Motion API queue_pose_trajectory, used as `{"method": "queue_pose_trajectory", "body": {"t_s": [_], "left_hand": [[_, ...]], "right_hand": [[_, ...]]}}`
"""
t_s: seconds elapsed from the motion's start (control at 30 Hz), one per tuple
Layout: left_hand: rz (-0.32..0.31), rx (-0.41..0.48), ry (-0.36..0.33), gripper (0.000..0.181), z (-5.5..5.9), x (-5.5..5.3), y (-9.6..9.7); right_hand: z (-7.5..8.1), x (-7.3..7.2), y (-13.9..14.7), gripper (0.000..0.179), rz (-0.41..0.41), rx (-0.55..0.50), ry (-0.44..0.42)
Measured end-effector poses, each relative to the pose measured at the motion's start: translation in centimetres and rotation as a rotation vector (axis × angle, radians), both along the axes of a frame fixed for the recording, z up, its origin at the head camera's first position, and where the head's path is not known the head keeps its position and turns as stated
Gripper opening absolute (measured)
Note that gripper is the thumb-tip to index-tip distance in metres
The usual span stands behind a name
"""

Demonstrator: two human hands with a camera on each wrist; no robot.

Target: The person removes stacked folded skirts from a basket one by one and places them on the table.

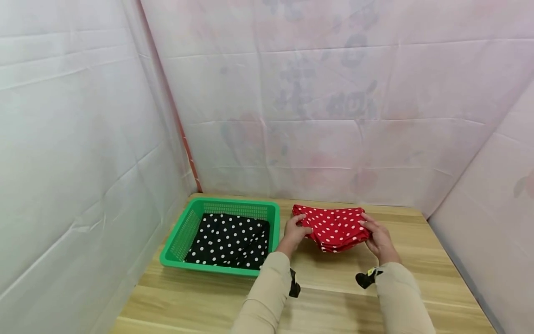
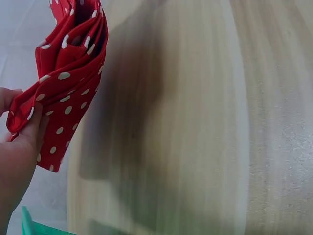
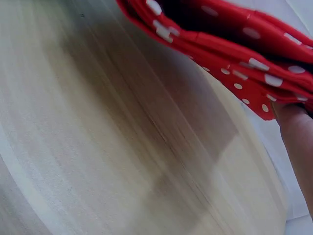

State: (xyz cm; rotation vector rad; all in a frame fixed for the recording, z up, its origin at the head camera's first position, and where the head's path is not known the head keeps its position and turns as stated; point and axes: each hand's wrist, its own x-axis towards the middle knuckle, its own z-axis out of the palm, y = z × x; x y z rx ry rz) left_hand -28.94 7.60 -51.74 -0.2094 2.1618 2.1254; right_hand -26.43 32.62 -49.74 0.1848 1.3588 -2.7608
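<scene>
A red cloth with white dots [image 1: 333,227], folded in several layers, hangs above the wooden table between both hands. My left hand [image 1: 295,234] pinches its left edge, thumb on one side and fingers on the other. At the opposite edge my right hand [image 1: 378,239] grips the cloth, fingers on top and the thumb hidden below. The layers sag in the middle, and the left wrist view shows the red folds [image 2: 68,83] bunched at one end. Left of the hands, a black cloth with white dots [image 1: 233,239] lies folded inside a green plastic basket [image 1: 171,255].
The basket stands at the table's left side, close to my left forearm. Pale printed sheets [image 1: 308,116] rise behind the wooden table [image 1: 329,306] and at both sides. Dark straps with small black pieces [image 1: 367,279] sit at both wrists.
</scene>
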Motion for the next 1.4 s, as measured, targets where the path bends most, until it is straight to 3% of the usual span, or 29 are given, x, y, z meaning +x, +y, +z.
{"method": "queue_pose_trajectory", "body": {"t_s": [0.13, 0.23, 0.37, 0.43, 0.5, 0.63, 0.73, 0.9, 1.03, 1.2, 1.27, 1.4], "left_hand": [[-0.039, -0.104, 0.012, 0.050, -0.2, 0.2, 0.1], [-0.060, -0.220, 0.030, 0.048, -0.6, 0.4, 0.3], [-0.086, -0.360, 0.066, 0.043, -0.8, 0.2, 0.4], [-0.124, -0.376, 0.064, 0.044, -0.6, 0.2, 0.3], [-0.172, -0.355, 0.036, 0.046, -0.6, 0.3, 0.2], [-0.228, -0.307, -0.050, 0.049, -0.8, 0.9, 0.2], [-0.213, -0.336, -0.073, 0.046, -1.2, 1.3, 0.2], [-0.155, -0.332, -0.098, 0.039, -2.2, 1.6, 0.2], [-0.088, -0.321, -0.047, 0.037, -2.7, 1.6, 0.4], [-0.125, -0.282, 0.027, 0.039, -2.2, 1.4, 1.4], [-0.159, -0.325, 0.015, 0.043, -1.7, 1.4, 1.8], [-0.209, -0.506, -0.015, 0.054, -0.2, 1.4, 1.9]], "right_hand": [[-0.1, -0.6, -1.0, 0.036, -0.123, 0.171, -0.090], [-0.4, -0.7, -1.6, 0.040, -0.166, 0.542, -0.106], [-0.7, -0.8, -1.5, 0.041, -0.088, 1.159, -0.025], [-0.5, -1.0, -1.4, 0.038, -0.037, 1.344, 0.024], [-0.4, -1.3, -1.3, 0.036, 0.010, 1.460, 0.060], [-0.5, -1.4, -1.1, 0.040, 0.112, 1.520, 0.041], [-0.8, -1.0, -1.1, 0.043, 0.140, 1.499, -0.020], [-1.9, -0.1, -0.9, 0.044, 0.017, 1.406, -0.123], [-2.3, 0.1, -1.0, 0.048, -0.092, 1.243, -0.205], [-1.4, -0.5, -0.8, 0.050, -0.159, 1.137, -0.208], [-0.8, -0.8, -0.7, 0.050, -0.155, 1.174, -0.196], [0.3, -0.9, -0.6, 0.050, -0.118, 1.257, -0.241]]}}
